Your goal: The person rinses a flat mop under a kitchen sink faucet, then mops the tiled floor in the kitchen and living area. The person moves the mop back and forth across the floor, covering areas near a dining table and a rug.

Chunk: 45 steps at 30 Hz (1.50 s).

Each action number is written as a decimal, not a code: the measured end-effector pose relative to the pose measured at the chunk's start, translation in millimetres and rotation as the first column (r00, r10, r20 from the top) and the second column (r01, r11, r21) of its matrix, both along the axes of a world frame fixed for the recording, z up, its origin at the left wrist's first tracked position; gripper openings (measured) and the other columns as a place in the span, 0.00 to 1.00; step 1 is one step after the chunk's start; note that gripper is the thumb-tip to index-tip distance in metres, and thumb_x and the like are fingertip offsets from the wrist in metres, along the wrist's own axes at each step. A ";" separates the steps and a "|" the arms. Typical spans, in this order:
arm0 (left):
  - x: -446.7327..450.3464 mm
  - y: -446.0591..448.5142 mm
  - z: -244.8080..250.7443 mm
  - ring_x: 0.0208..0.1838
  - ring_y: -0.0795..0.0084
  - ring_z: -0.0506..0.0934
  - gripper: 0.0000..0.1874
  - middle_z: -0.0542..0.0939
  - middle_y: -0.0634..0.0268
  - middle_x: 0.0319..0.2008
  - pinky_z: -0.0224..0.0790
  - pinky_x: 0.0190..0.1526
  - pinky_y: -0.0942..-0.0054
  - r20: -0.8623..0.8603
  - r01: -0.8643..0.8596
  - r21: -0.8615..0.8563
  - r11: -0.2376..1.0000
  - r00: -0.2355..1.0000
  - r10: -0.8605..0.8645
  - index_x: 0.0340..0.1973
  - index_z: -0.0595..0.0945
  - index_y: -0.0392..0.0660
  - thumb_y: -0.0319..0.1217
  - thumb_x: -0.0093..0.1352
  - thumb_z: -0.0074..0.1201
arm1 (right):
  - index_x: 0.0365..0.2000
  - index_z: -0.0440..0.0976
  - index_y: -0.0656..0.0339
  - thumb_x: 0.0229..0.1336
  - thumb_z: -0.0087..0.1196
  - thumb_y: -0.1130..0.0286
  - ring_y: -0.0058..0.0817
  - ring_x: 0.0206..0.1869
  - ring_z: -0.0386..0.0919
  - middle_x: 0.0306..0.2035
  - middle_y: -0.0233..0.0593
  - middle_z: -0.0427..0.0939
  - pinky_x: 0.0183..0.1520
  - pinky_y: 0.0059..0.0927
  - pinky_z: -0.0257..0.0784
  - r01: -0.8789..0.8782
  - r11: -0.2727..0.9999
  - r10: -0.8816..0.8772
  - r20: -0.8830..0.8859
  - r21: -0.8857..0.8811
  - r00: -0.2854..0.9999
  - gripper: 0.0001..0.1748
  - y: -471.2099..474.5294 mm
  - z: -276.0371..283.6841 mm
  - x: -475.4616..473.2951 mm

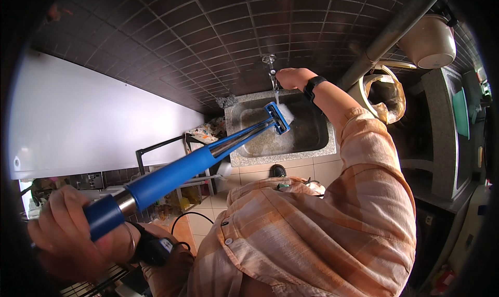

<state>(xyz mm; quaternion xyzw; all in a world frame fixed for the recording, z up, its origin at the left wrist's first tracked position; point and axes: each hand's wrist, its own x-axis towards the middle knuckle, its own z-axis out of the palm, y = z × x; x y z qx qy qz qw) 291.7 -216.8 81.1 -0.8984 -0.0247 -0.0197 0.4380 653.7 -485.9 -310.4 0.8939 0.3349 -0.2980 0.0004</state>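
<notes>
My left hand (pixel 74 234) is wrapped around the blue grip of a long mop (pixel 171 176) with a steel shaft. This mop slants up to the right, and its narrow blue frame head (pixel 277 118) hangs over the stone sink (pixel 253 159). At the wall, my right hand (pixel 292 78) is closed on the handle side of a metal tap (pixel 269 63); its fingertips are partly hidden. A stream of water (pixel 277 98) runs from the spout and splashes white in the basin, behind the mop head.
Right of the sink stands a lined bin (pixel 384 98) beside a slanting pipe (pixel 390 31). A pale bowl (pixel 429 43) hangs above it. A large white panel (pixel 97 113) and a rack (pixel 195 180) are at left. A grey scouring pad (pixel 227 101) sits on the sink's corner.
</notes>
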 end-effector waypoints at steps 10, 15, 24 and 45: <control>87.5 25.6 -39.9 0.20 0.76 0.58 0.13 0.61 0.68 0.17 0.55 0.39 0.72 0.690 0.357 -0.292 -0.887 0.721 0.063 0.23 0.63 0.51 0.31 0.73 0.37 | 0.35 0.79 0.71 0.42 0.52 0.84 0.51 0.44 0.80 0.41 0.53 0.80 0.35 0.46 0.74 -0.008 1.000 0.008 -0.001 0.022 1.000 0.15 0.2 -8.9 3.8; 118.9 31.9 -34.0 0.22 0.74 0.58 0.16 0.60 0.66 0.18 0.55 0.39 0.69 0.646 0.319 -0.256 -0.913 0.758 0.084 0.22 0.61 0.50 0.30 0.75 0.38 | 0.35 0.79 0.71 0.42 0.52 0.83 0.50 0.43 0.80 0.39 0.54 0.80 0.35 0.45 0.75 0.001 0.996 -0.006 0.055 0.093 0.998 0.15 -1.6 -19.2 3.8; 143.2 81.8 -38.4 0.25 0.72 0.61 0.16 0.60 0.66 0.18 0.59 0.47 0.65 0.596 0.532 -0.250 -0.809 0.743 0.304 0.22 0.62 0.48 0.27 0.74 0.40 | 0.32 0.79 0.71 0.43 0.53 0.82 0.48 0.41 0.80 0.38 0.53 0.81 0.34 0.44 0.74 -0.003 0.998 0.001 0.039 0.060 0.999 0.12 -2.0 -6.6 -2.7; 98.2 108.6 -71.0 0.25 0.72 0.60 0.17 0.60 0.67 0.16 0.60 0.44 0.68 0.494 0.841 -0.169 -0.513 0.523 0.694 0.21 0.61 0.48 0.28 0.73 0.45 | 0.35 0.81 0.67 0.46 0.54 0.79 0.46 0.43 0.81 0.40 0.48 0.82 0.38 0.42 0.76 0.024 1.000 -0.023 0.051 -0.004 0.998 0.13 2.6 11.2 -10.4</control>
